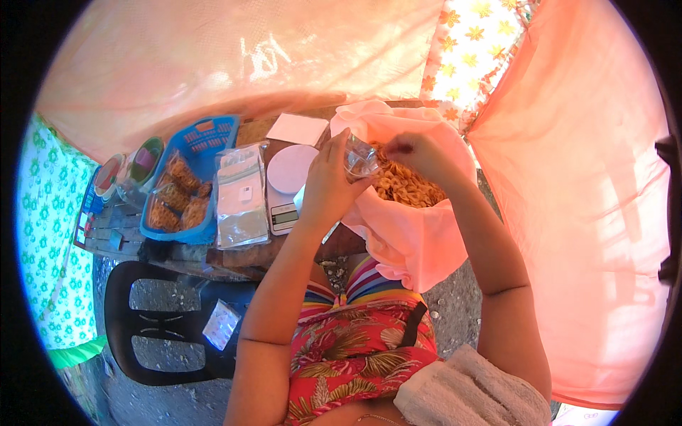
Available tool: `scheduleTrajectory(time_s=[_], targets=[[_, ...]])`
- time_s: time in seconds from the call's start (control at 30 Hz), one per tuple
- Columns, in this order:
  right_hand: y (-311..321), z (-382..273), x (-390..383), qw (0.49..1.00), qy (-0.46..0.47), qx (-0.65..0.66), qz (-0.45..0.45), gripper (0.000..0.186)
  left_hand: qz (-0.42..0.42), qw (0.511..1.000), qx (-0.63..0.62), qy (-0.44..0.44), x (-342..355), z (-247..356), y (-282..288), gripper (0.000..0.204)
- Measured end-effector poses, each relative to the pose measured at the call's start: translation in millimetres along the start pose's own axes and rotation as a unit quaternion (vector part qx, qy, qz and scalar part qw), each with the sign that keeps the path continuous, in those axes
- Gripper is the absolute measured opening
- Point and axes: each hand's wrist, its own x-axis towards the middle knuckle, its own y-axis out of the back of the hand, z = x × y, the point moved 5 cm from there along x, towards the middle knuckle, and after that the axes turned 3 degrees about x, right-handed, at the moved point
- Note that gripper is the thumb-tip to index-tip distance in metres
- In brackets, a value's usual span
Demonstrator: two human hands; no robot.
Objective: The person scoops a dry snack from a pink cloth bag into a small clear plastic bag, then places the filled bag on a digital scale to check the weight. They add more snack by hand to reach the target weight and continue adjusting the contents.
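One scale (288, 186) sits beside left fingers (337, 150) gripping a clear bag (361, 159); right fingers (402, 145) curl, contents unclear.

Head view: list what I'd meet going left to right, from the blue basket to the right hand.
Blue basket, bag stack, scale, left hand, clear bag, right hand.

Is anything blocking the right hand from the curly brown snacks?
Nothing visible does. The right hand is at the far edge of the brown snacks; the clear bag in the left hand is to its left.
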Motion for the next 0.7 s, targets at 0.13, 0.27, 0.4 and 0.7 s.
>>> scheduleTrajectory(time_s=[0.13, 0.27, 0.4, 0.7], targets=[[-37, 30, -3, 0.976, 0.031, -0.186, -0.112, 0.021, -0.002, 1.000, -0.010, 0.011, 0, -6, 6, 0.091], [-39, 55, -4, 0.988, 0.006, -0.122, -0.098, 0.024, -0.002, 1.000, -0.021, 0.017, -1, -8, 8, 0.091], [-26, 70, -2, 0.993, -0.065, 0.001, -0.099, 0.023, -0.006, 0.999, -0.028, 0.014, -2, -8, 8, 0.091], [-1, 91, -2, 0.995, -0.085, 0.048, -0.030, 0.017, -0.001, 1.000, -0.021, 0.004, -2, -7, 8, 0.091]])
